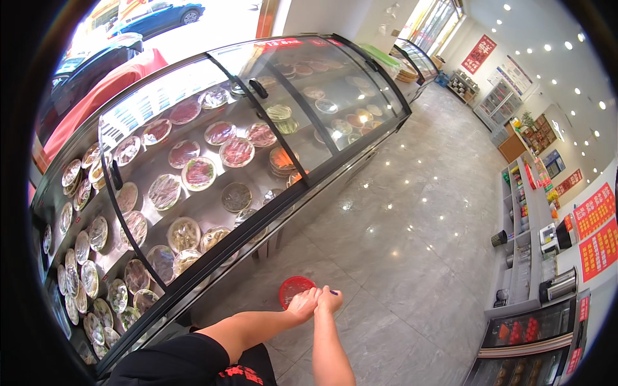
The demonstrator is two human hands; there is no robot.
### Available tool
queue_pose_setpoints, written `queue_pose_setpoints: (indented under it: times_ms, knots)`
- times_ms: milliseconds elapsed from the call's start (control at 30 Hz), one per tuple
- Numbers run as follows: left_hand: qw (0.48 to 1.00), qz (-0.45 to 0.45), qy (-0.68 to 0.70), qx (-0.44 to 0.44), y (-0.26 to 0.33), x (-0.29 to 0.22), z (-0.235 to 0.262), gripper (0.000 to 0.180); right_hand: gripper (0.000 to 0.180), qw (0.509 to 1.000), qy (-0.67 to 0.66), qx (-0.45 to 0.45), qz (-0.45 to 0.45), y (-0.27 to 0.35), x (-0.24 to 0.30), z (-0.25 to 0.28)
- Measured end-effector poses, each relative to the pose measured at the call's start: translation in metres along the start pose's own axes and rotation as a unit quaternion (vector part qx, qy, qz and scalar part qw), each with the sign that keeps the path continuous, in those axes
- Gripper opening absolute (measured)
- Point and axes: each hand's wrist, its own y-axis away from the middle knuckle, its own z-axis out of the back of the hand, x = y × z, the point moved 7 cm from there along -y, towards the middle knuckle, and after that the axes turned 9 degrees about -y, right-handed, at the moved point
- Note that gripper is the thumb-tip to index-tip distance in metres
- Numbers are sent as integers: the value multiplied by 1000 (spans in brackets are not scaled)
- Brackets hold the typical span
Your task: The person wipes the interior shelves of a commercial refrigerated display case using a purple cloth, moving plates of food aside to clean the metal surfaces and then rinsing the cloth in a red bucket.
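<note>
Both hands, left hand (302,304) and right hand (329,300), meet closed around a small blue item beside the red basket (294,289), near the display case (212,174); no plate yet taken.

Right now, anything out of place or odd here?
One thing: a small red basket sits on the grey floor tiles beside the glass display case, just past both hands. No spill or damage visible.

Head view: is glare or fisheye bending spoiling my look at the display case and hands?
Head view: ceiling lights and daylight glare on the curved glass of the display case and spot the glossy floor; straight edges bow toward the rim; left hand and right hand stay sharp, evenly lit.
</note>
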Motion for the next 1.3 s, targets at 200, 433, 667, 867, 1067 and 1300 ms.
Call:
queue_pose_setpoints:
  times_ms: [200,433,667,867,1067,1300]
  knots:
    - [963,175,185,83,1,0,16,32,56,903,-268,289,-169,-20,24,-7]
    - [264,85,868,411,32,-147,110,38,85,596,-562,572,-34,53,200,29]
    - [292,-3,873,391,51,-163,187,44,47,310,-562,749,167,118,275,85]
    - [537,127,724,413,37,-125,160,13,5,742,-334,581,15,104,252,70]
    - [821,183,443,309,4,-63,97,21,7,835,-263,482,-20,67,194,34]
    - [951,172,138,215,-9,-51,91,49,11,903,-288,315,-42,24,130,21]
